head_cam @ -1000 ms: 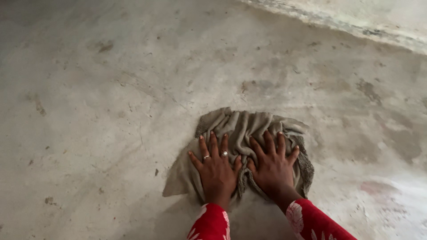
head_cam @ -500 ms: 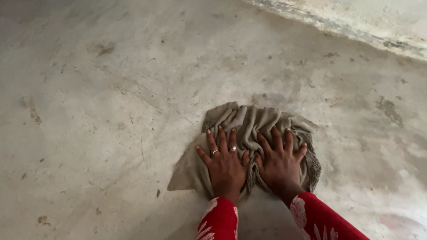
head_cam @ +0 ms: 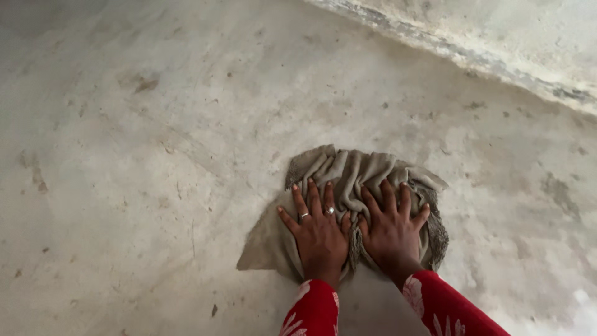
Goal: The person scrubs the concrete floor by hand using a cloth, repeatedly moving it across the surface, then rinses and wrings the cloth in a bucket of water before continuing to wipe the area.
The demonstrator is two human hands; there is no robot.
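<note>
A crumpled grey-brown cloth [head_cam: 354, 171] lies bunched on a stained concrete floor [head_cam: 155, 155]. My left hand [head_cam: 318, 230], with rings on two fingers, presses flat on the cloth's left part, fingers spread. Beside it, thumbs almost touching, my right hand [head_cam: 392, 227] presses flat on the right part, fingers spread too. Both wrists come out of red sleeves with a white flower pattern. A flat corner of the cloth [head_cam: 258, 255] sticks out to the left of my left hand.
The base of a pale, worn wall [head_cam: 497, 43] runs diagonally across the top right. Dark stains and small bits of dirt [head_cam: 144, 84] dot the floor. A lighter patch [head_cam: 578, 311] shows at the bottom right corner.
Both hands and the cloth have slid forward and to the right over the floor, toward the wall. The hands keep the same flat pose on the cloth.
</note>
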